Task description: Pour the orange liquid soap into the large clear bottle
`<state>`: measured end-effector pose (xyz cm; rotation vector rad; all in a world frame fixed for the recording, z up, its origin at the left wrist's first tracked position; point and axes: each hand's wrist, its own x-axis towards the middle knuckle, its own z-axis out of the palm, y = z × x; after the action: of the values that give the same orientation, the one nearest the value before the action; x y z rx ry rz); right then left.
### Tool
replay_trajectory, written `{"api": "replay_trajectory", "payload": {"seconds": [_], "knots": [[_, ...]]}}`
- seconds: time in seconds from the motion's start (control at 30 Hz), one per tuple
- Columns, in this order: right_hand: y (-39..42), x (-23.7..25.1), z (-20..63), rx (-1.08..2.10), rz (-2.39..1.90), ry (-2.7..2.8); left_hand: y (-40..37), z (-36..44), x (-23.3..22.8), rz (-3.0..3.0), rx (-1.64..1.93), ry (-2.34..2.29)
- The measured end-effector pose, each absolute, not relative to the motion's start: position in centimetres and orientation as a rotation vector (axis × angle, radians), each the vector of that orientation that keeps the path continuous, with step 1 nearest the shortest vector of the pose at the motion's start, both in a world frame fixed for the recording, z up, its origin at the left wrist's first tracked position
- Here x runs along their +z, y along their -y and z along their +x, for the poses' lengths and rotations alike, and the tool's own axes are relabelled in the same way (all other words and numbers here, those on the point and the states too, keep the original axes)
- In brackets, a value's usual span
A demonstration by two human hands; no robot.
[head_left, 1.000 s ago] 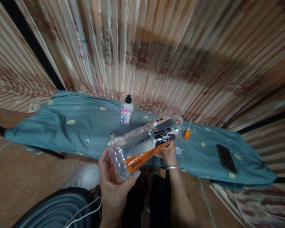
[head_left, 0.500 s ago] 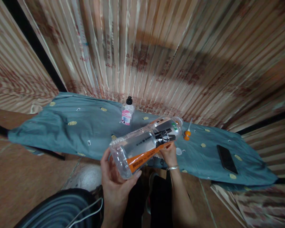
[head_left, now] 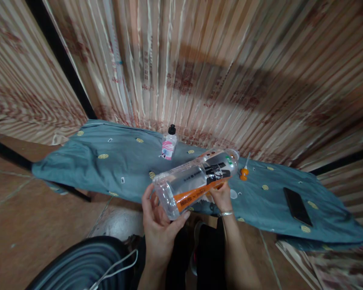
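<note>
While both hands grip, clear ribbed bottle (head_left: 196, 181) tilts

The print on the bottle (head_left: 199, 180) label is too small to read. The right hand (head_left: 220, 196) is largely hidden behind the bottle; the left hand (head_left: 160, 225) covers its base edge. Right of the bottle, the cloth (head_left: 109, 165) runs past the picture's edge, and the curtain (head_left: 260, 80) above is blurred
</note>
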<state>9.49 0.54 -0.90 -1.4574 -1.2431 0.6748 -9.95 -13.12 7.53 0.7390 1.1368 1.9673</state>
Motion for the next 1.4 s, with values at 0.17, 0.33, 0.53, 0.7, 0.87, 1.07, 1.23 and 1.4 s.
{"api": "replay_trajectory", "payload": {"seconds": [0.17,0.33,0.53,0.7,0.87,1.07,1.23,1.4], "knots": [[-0.6,-1.0,9.6,0.623,-1.491,1.237,13.3,-9.1,7.9,0.608,1.997,-1.107],[-0.6,-0.9,9.6,0.587,-1.575,1.222,13.4,-8.5,8.5,0.542,2.000,-1.074],[-0.4,-0.1,9.3,0.643,-1.515,1.237,13.1,-9.0,7.2,0.586,2.011,-1.061],[-0.2,0.4,9.0,0.670,-1.525,1.219,13.1,-8.9,7.1,0.564,2.021,-1.060],[-0.3,0.3,9.1,0.674,-1.530,1.227,13.1,-9.0,6.8,0.577,2.026,-1.099],[-0.7,-0.6,9.6,0.600,-1.583,1.271,13.1,-9.0,7.0,0.601,2.025,-1.106],[-0.6,-0.5,9.5,0.633,-1.528,1.276,13.1,-9.0,7.3,0.563,2.022,-1.125],[-0.6,-0.5,9.4,0.614,-1.537,1.266,13.0,-9.2,6.8,0.605,2.020,-1.157]]}}
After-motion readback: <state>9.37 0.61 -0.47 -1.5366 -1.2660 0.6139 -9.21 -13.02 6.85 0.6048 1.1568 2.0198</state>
